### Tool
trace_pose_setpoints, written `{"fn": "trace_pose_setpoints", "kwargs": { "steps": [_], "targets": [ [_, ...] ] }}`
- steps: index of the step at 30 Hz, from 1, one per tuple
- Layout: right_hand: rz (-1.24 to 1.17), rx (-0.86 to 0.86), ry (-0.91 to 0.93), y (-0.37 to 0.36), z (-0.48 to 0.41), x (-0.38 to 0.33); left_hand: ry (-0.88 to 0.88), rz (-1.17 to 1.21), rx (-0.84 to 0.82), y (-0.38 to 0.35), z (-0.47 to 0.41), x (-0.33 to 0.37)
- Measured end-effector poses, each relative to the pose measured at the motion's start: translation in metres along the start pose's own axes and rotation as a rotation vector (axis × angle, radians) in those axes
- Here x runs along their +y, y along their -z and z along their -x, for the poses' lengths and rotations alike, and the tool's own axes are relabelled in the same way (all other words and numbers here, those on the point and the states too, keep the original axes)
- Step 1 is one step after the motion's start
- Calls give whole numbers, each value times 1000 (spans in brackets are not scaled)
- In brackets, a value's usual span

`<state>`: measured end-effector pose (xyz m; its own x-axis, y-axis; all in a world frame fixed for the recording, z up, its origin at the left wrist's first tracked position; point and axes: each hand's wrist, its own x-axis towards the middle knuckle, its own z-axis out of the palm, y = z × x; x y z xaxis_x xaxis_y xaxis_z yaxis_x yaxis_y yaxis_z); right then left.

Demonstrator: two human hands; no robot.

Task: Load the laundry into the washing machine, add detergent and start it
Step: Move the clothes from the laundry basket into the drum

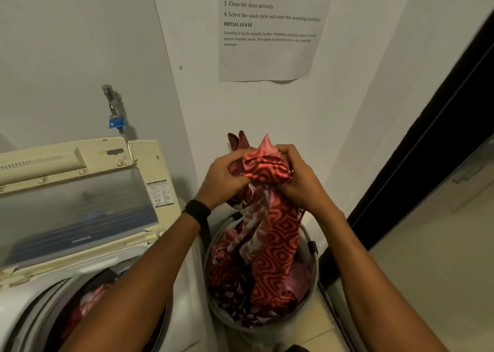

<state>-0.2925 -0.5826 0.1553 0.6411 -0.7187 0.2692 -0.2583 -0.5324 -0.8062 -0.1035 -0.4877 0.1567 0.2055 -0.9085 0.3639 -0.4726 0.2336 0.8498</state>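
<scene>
"Two hands, one cloth: your left hand (pixel 227 180) and right hand (pixel 296 175) both clench the bunched top of a red patterned cloth (pixel 278 234). You hold it above the round laundry basket (pixel 270 329), which stands just right of the top-loading washing machine (pixel 107 261)."

"And your cloth's long tail hangs down into that basket, among more red laundry. That's your risk. If you swing left toward the open drum (pixel 53 293) without gathering the tail, it likely drags over the rim, snags the other pieces or tips the basket."

"Or it trails onto the floor tiles (pixel 401 285). The raised lid (pixel 80 212) stands behind the drum, so you have room."

"You already have laundry in the drum, though. If you leave cloth draped over its edge, the lid may not shut."
</scene>
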Motion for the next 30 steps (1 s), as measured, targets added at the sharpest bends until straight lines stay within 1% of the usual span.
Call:
{"fn": "trace_pose_setpoints", "kwargs": {
  "steps": [2, 4, 6, 8, 10, 11, 13, 15, 17, 18, 19, 20, 21, 23, 24, 26, 28, 29, 30],
  "targets": [
    [-55, 22, 42, -7, 8, 9, 4, 6, 50, 5, -5, 8],
    [-247, 117, 23, -30, 23, 21, 44, 72, 117, 5, -11, 17],
    [-307, 158, -84, -62, 45, 38, 109, 162, 197, 4, -19, 25],
    [-389, 131, -237, -93, 70, 56, 159, 208, 234, 5, -27, 31],
    [-401, 131, -341, -109, 88, 71, 132, 156, 244, 8, -31, 32],
    [-378, 125, -349, -107, 89, 72, 125, 124, 260, 10, -31, 30],
    [-344, 129, -305, -88, 82, 63, 137, 47, 298, 16, -26, 22],
    [-322, 225, -181, -54, 66, 40, 121, -154, 298, 20, -17, 13],
    [-348, 375, -33, -16, 46, 5, 130, -355, 260, 16, -7, 7],
    [-337, 422, 31, 1, 36, -11, 139, -435, 234, 12, -3, 5],
    [-316, 434, 85, 18, 27, -24, 141, -482, 204, 8, 0, 4],
    [-301, 416, 119, 31, 19, -37, 138, -473, 168, 5, 2, 4],
    [-291, 375, 133, 39, 11, -46, 135, -407, 133, 2, 3, 5],
    [-210, 278, 135, 40, -1, -52, 142, -120, 73, -3, 2, 12],
    [-143, 251, 142, 32, -4, -51, 142, 37, 39, -6, 4, 14],
    [-76, 243, 156, 11, -5, -43, 142, 263, -49, -9, 7, 16],
    [-110, 280, 120, -8, -3, -33, 211, 404, -174, -7, 12, 15],
    [-115, 303, 93, -14, -2, -27, 243, 424, -224, -7, 14, 14],
    [-107, 313, 78, -20, -1, -22, 256, 403, -228, -10, 16, 15]
  ]
}}
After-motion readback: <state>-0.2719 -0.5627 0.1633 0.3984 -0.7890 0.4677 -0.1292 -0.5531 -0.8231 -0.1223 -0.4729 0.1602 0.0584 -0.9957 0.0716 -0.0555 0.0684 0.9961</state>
